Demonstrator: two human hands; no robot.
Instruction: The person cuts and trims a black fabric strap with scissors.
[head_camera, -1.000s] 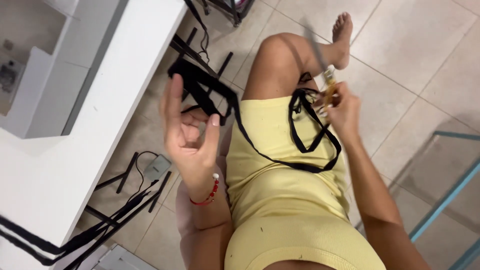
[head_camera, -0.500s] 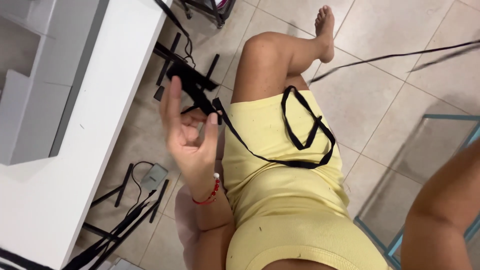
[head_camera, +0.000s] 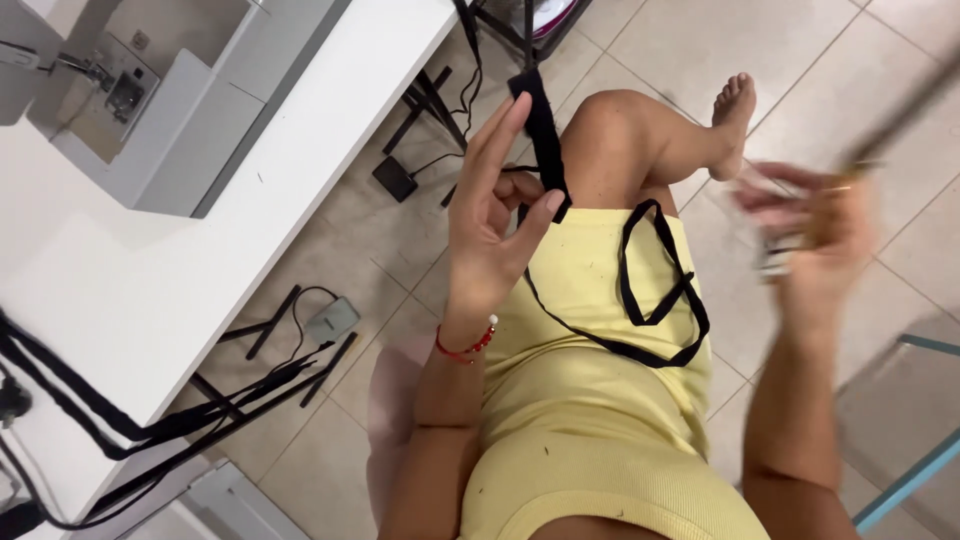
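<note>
As the head camera looks down at the lap:
Left hand (head_camera: 495, 215): raised palm-up, thumb and fingers pinching one end of the black strap (head_camera: 545, 130)
Strap's run: loops across the yellow dress (head_camera: 590, 400)
Right hand (head_camera: 815, 230): blurred, grip unclear, around a small pale object (head_camera: 775, 255)
Bench (head_camera: 150, 290): white, at left, more black straps (head_camera: 120, 425) draped over its edge
</note>
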